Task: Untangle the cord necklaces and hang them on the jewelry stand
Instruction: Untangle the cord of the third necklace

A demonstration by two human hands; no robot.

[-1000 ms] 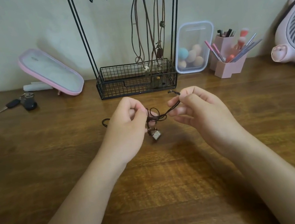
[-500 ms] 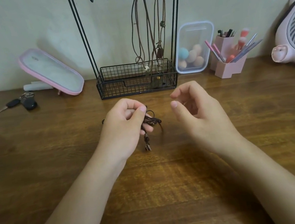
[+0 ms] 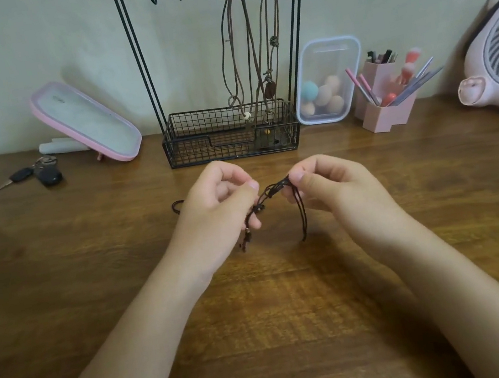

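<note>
Between both hands, dark knotted cord

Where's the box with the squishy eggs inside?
Find the black wire jewelry stand at the back of the table. Just right of it, a box leans on the wall. Unlike the pink brush holder beside it, it is clear, holding one blue and several peach eggs.

Your left hand: fingers curled, thumb and fingertips pinching the cord. Your right hand: likewise pinching it, thumbnail showing. Both forearms bare, converging forward.
</note>
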